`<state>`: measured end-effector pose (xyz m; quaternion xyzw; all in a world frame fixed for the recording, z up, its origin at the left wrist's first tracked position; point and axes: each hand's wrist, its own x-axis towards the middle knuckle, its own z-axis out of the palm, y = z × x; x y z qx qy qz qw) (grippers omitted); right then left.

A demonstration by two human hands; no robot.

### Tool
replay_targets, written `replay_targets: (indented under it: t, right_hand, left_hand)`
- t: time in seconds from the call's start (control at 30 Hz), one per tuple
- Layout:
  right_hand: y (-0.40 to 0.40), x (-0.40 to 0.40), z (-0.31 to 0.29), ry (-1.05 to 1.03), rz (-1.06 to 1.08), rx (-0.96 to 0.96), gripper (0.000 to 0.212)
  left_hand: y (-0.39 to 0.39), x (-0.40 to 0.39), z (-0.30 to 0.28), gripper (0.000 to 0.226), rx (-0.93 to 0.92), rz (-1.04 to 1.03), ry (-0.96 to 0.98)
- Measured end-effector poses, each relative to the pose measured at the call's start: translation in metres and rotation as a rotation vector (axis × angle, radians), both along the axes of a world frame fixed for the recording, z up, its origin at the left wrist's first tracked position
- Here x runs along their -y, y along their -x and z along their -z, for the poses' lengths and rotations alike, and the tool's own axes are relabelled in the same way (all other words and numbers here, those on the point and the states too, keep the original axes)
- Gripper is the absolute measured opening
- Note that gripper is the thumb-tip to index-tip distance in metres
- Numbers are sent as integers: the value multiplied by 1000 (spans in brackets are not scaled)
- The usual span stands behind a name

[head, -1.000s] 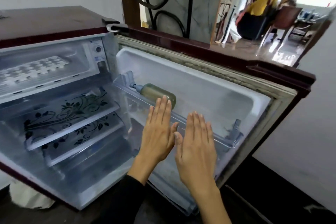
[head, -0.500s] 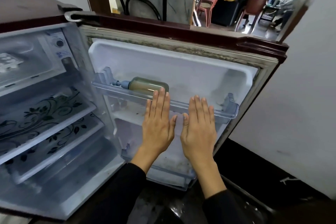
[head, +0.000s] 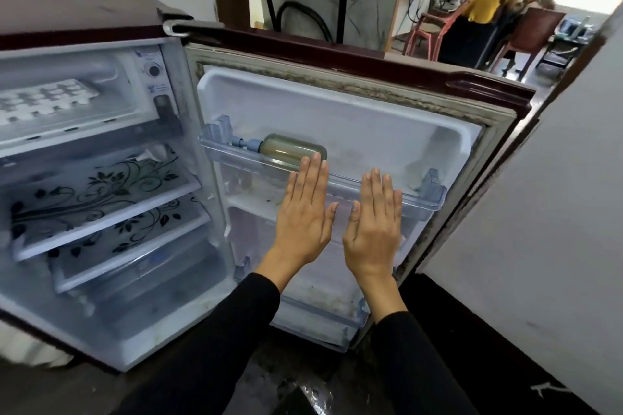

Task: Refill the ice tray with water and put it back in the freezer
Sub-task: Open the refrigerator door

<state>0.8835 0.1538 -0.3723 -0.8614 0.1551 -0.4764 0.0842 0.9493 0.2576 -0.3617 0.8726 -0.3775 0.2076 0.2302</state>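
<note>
The tray (head: pixel 43 99) lies flat in the freezer (head: pixel 77 94) at the top left of the fridge (head: pixel 101 178), white, its cells showing in rows, too pale to tell whether they hold water or ice; nothing touches it; below it are two glass shelves (head: pixel 101 199) printed with dark leaves. The door (head: pixel 337 145) stands swung wide to the right, and on its upper rack (head: pixel 387 194) a bottle (head: pixel 293 150) lies on its side, cap to the left. Both hands are held up flat before the door's inner face, fingers straight and together, palms away, grasping nothing; the left hand (head: pixel 305 216) has its fingertips over the bottle's end, the right hand (head: pixel 372 229) is just beside it to the right; whether either palm touches the rack I cannot tell. Judged from how things lie, either the tray is already back and only the door remains, or the hands pause before fetching it; if the first, push the door from its outer edge rather than the rack, which looks light and might flex; swing it steadily so the bottle does not roll; press along the worn seal (head: pixel 337 82) until it seats all round.
</note>
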Motion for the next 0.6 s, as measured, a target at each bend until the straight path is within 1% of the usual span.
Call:
replay_targets:
  t: [0.13, 0.23, 0.33, 0.4, 0.5, 0.6]
  right_hand:
    - [-3, 1, -3, -89, -52, 13, 46]
    - [-3, -7, -13, -307, -116, 72, 46]
    - [-3, -22, -25, -515, -188, 125, 51]
    - [-4, -36, -28, -566, -272, 92, 53]
    - [-10, -62, -31, -601, -455, 0, 54]
    - [-21, -90, -39, -676, -593, -93, 51]
  left_hand:
    - [9, -5, -8, 62, -40, -16, -14]
    - [24, -19, -4, 63, -78, -76, 21]
    - [36, -40, 0, 64, -173, -177, 125]
    - [40, -56, -3, 67, -257, -253, 225]
    - [46, -84, -9, 70, -341, -361, 362]
    - [52, -114, -15, 61, -463, -458, 496]
